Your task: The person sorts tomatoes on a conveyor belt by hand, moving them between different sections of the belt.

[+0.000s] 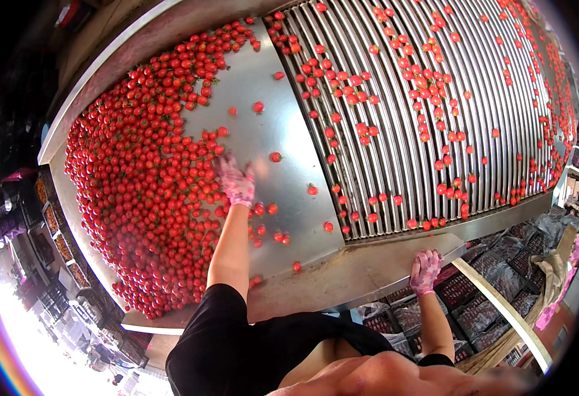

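Observation:
A large heap of small red tomatoes (144,171), some with green stems, covers the left part of a metal sorting table. At the heap's right edge, my left hand (237,181), in a pink patterned glove, reaches with its fingers spread among the tomatoes; it grips none. A few loose tomatoes lie on the bare metal sheet (283,119) beside it. My right hand (426,271), gloved alike, is closed over the metal ledge (395,264) along the table's near side, its fingers curled at the rim.
To the right of the sheet runs a roller conveyor (395,158) with scattered tomatoes on its bars. A raised metal wall (105,63) bounds the far left side. Dark crates (474,294) with plastic covers stand below at the right, near a pale wooden bar (504,313).

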The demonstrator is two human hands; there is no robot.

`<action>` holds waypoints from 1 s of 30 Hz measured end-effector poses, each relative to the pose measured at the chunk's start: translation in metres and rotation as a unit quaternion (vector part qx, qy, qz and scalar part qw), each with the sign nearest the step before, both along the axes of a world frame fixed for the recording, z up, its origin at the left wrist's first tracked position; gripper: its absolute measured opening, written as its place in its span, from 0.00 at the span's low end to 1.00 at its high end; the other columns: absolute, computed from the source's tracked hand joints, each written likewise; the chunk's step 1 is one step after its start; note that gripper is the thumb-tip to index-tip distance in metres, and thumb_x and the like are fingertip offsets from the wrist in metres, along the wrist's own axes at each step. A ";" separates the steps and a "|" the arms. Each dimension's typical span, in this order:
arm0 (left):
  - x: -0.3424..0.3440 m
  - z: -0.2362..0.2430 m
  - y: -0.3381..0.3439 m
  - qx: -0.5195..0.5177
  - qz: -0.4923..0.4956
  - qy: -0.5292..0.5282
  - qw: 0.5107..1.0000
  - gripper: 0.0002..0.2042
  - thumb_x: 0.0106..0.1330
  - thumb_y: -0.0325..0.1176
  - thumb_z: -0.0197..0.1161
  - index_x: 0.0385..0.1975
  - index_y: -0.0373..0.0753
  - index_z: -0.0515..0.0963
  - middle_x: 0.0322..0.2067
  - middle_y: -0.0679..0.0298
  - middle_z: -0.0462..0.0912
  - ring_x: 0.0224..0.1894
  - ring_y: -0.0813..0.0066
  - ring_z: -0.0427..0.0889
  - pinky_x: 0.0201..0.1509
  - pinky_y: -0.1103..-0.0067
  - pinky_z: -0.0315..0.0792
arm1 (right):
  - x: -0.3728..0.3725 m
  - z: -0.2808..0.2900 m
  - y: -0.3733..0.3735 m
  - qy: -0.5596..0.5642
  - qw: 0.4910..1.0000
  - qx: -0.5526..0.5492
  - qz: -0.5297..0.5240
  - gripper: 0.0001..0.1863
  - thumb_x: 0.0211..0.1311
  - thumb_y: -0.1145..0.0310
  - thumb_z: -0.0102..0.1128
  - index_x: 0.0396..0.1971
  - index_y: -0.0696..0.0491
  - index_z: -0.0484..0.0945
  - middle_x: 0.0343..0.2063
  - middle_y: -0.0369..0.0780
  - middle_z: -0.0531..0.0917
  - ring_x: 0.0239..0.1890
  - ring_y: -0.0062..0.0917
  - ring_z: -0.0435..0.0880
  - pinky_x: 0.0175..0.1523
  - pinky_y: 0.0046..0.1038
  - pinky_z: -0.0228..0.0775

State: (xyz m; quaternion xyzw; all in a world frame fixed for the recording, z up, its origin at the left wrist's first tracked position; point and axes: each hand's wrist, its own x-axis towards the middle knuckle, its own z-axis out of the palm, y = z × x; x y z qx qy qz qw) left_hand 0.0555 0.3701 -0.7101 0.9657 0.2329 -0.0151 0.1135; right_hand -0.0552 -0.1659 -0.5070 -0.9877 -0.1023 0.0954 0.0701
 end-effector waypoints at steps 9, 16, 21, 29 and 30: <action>0.047 -0.005 -0.008 0.068 0.141 0.117 0.981 0.33 0.70 0.50 0.48 0.72 0.42 0.53 0.70 0.51 0.55 0.72 0.50 0.54 0.70 0.57 0.56 | 0.105 -0.085 0.122 0.159 0.964 0.152 0.147 0.19 0.52 0.68 0.68 0.45 0.53 0.79 0.45 0.43 0.83 0.45 0.39 0.81 0.54 0.39 0.72; 0.045 -0.020 0.003 0.059 0.147 0.084 0.984 0.33 0.69 0.48 0.51 0.72 0.43 0.54 0.69 0.48 0.57 0.70 0.43 0.56 0.71 0.53 0.53 | 0.190 -0.213 0.387 0.045 0.906 0.204 0.367 0.28 0.59 0.61 0.59 0.60 0.53 0.71 0.64 0.43 0.67 0.69 0.41 0.62 0.73 0.46 0.51; 0.040 -0.028 0.000 0.068 0.152 0.109 0.980 0.33 0.68 0.48 0.52 0.71 0.43 0.55 0.68 0.47 0.58 0.70 0.45 0.56 0.69 0.52 0.54 | 0.329 -0.269 0.449 -0.041 0.892 0.279 0.354 0.29 0.62 0.55 0.57 0.63 0.45 0.68 0.70 0.41 0.61 0.72 0.45 0.56 0.74 0.51 0.46; 0.036 -0.021 0.006 0.079 0.160 0.102 0.979 0.33 0.66 0.46 0.54 0.70 0.40 0.57 0.66 0.47 0.59 0.68 0.42 0.57 0.69 0.51 0.54 | 0.533 -0.274 0.411 -0.200 0.945 0.133 0.222 0.16 0.62 0.63 0.58 0.48 0.51 0.80 0.52 0.42 0.80 0.53 0.39 0.77 0.63 0.41 0.65; 0.044 -0.026 0.000 0.075 0.146 0.089 0.982 0.33 0.66 0.46 0.54 0.70 0.40 0.57 0.66 0.47 0.59 0.68 0.41 0.57 0.69 0.51 0.55 | 0.558 -0.281 0.397 -0.121 0.931 0.344 0.015 0.14 0.67 0.62 0.55 0.47 0.52 0.81 0.50 0.46 0.81 0.51 0.40 0.79 0.61 0.38 0.67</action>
